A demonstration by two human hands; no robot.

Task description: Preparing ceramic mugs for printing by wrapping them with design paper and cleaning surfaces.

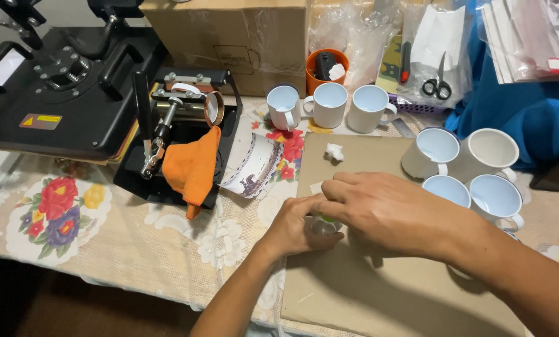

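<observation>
Two hands closed together on a small clear object over a cardboard sheet.

From the left: a black heat press [67,81] stands on the floral-clothed surface [123,237], then an orange cloth [193,167] draped on a mug-press attachment [186,118], then a curled printed paper strip [253,167]. The left hand [295,224] is clenched around a small clear glassy object with a green spot [325,224], and the right hand [385,212] pinches it from above; it lies at the brown cardboard sheet's [379,287] left part, mostly hidden, so its long axis and pointing cannot be told. White mugs [473,181] cluster at the right.
</observation>
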